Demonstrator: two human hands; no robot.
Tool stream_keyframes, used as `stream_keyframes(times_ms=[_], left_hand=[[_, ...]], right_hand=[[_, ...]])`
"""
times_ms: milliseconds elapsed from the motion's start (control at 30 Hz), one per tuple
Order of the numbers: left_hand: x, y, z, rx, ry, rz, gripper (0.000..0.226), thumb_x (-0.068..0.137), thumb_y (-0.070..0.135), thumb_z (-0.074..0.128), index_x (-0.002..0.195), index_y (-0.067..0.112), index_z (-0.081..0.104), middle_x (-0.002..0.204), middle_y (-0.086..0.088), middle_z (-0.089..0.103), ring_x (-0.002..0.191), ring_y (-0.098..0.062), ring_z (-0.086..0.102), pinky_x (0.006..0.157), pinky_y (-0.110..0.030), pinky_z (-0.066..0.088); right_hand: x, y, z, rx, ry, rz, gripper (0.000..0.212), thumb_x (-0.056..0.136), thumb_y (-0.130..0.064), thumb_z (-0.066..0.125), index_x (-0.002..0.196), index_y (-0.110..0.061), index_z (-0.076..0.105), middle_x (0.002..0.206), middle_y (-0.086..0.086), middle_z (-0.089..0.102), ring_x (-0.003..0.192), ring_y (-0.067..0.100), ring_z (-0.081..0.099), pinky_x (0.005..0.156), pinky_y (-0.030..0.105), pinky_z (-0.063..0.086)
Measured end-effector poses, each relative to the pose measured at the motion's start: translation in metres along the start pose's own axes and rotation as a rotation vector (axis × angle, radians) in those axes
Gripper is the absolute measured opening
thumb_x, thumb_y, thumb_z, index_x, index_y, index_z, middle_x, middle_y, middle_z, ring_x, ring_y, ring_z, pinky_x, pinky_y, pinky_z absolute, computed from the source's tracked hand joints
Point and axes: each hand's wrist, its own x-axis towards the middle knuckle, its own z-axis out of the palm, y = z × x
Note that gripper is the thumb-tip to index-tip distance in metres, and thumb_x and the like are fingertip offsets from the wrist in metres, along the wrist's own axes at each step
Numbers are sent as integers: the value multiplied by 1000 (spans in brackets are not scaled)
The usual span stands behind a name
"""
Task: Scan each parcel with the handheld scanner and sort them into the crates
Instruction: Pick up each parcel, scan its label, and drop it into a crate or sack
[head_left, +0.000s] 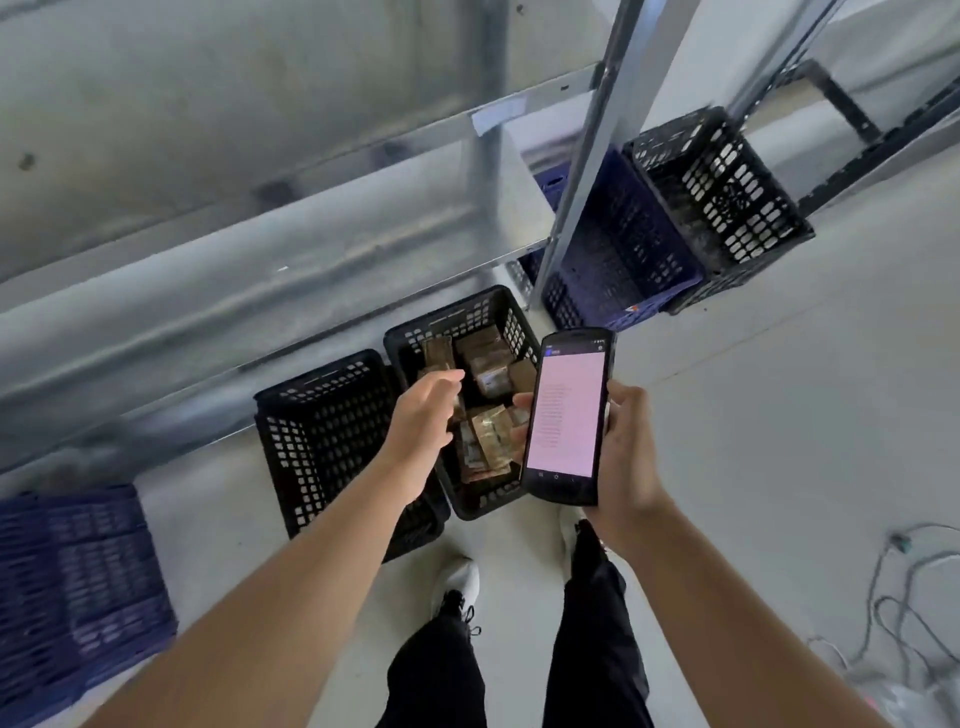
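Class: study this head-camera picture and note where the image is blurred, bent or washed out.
Head view: the wide lens bends the shelf rails; the blue crate at the left edge is smeared; the handheld scanner screen glows washed-out pink, its text unreadable; the left hand is slightly soft over the parcels.

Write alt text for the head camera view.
A person's right hand holds a handheld scanner with a lit screen, while the left hand reaches over a black crate of brown parcels. An empty black crate sits beside it under metal shelving.
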Motion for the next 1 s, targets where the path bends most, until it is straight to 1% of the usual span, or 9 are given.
stream_keyframes(times_ms=[267, 433, 533, 633, 733, 767, 867, 933, 1000], left_hand=[[104, -50, 87, -105, 210, -189, 32, 107, 28, 52, 135, 23, 66, 146, -2, 56, 135, -27, 51, 117, -52, 41], [163, -97, 124, -146, 300, -295, 20, 104, 27, 53, 108, 37, 70, 117, 11, 63, 116, -18, 58, 113, -51, 46], [200, -137, 134, -123, 346, -317, 21, 105, 27, 53, 118, 33, 68, 112, 16, 62, 104, -8, 58, 112, -47, 48], [239, -184, 143, -43, 392, -304, 32, 106, 28, 54, 135, 27, 66, 121, 10, 64, 114, -13, 60, 111, -43, 49], [280, -232, 156, 68, 450, -313, 41, 101, 25, 63, 143, 28, 61, 122, 3, 64, 99, -11, 64, 85, -27, 54], [294, -250, 160, 109, 474, -324, 45, 97, 27, 67, 142, 29, 61, 118, 3, 64, 97, -14, 66, 82, -30, 56], [330, -298, 174, 218, 506, -366, 67, 79, 43, 75, 144, 35, 58, 128, 0, 63, 114, -27, 64, 99, -40, 57], [347, -319, 184, 264, 526, -430, 79, 83, 40, 83, 153, 37, 47, 145, -5, 43, 123, -31, 54, 98, -39, 52], [360, -330, 191, 361, 537, -503, 100, 83, 41, 87, 163, 36, 28, 160, -16, 23, 140, -44, 39, 107, -52, 46]], right_hand=[[135, 20, -93, -105, -2, 210, 64, 109, -43, 23, 127, -3, 70, 110, 19, 77, 86, 33, 68, 71, 38, 60], [206, 44, -138, -166, 2, 308, 69, 106, -49, 25, 131, -1, 67, 114, 26, 75, 88, 36, 70, 81, 44, 57], [245, 68, -158, -170, -5, 313, 67, 107, -48, 23, 131, -2, 66, 115, 30, 73, 87, 35, 71, 82, 45, 55], [281, 101, -177, -223, -32, 309, 65, 110, -46, 21, 131, -4, 67, 105, 24, 75, 86, 34, 69, 80, 43, 56], [313, 138, -197, -316, -33, 310, 63, 110, -47, 22, 121, -11, 73, 102, 16, 79, 85, 30, 71, 76, 39, 58], [322, 151, -203, -334, -39, 306, 63, 108, -49, 24, 117, -13, 74, 102, 16, 79, 86, 29, 71, 78, 41, 57], [342, 183, -219, -343, -57, 306, 65, 93, -56, 29, 107, -12, 75, 105, 24, 76, 86, 31, 68, 81, 46, 52], [352, 202, -230, -333, -69, 311, 66, 89, -56, 29, 105, -13, 76, 102, 21, 76, 86, 30, 67, 81, 45, 51], [359, 216, -240, -340, -81, 321, 67, 89, -58, 28, 105, -18, 79, 103, 18, 77, 87, 30, 67, 80, 42, 53]])
